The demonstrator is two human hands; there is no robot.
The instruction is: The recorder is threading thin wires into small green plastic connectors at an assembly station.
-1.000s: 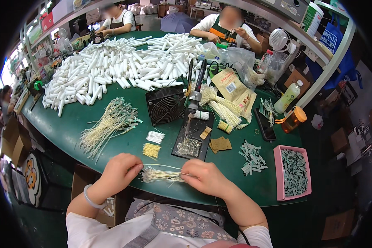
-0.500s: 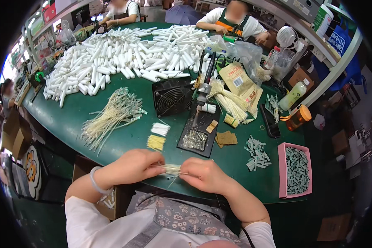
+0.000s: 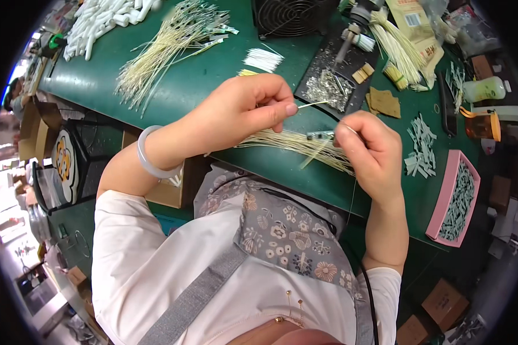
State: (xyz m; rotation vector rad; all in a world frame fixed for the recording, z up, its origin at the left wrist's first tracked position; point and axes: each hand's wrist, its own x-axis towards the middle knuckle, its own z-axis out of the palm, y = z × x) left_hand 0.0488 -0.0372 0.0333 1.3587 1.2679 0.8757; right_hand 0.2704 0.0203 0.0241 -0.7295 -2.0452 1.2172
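Between thumb and fingers, my left hand (image 3: 259, 109) pinches a thin pale wire (image 3: 313, 104) whose free end points right, toward the dark soldering mat. My right hand (image 3: 371, 150) is closed at the fingertips to the right of it; what it grips is too small to make out. A small green-and-white strip (image 3: 320, 135) lies by those fingertips. Beneath both hands, a bundle of pale yellow wires (image 3: 282, 142) stretches along the table's near edge, its ends partly covered by the hands.
A soldering stand (image 3: 360, 14) rises over a dark mat with metallic scraps (image 3: 328, 89). Behind are a black fan (image 3: 288, 17) and white tubes (image 3: 101, 23). Further wires (image 3: 167, 52) lie left. A pink tray (image 3: 440, 201) of small strips and loose strips (image 3: 421, 146) are right.
The view has tipped downward. My hands, earlier together on the wire bundle, have come apart; the bundle now lies on the table, and my left hand holds a single wire.
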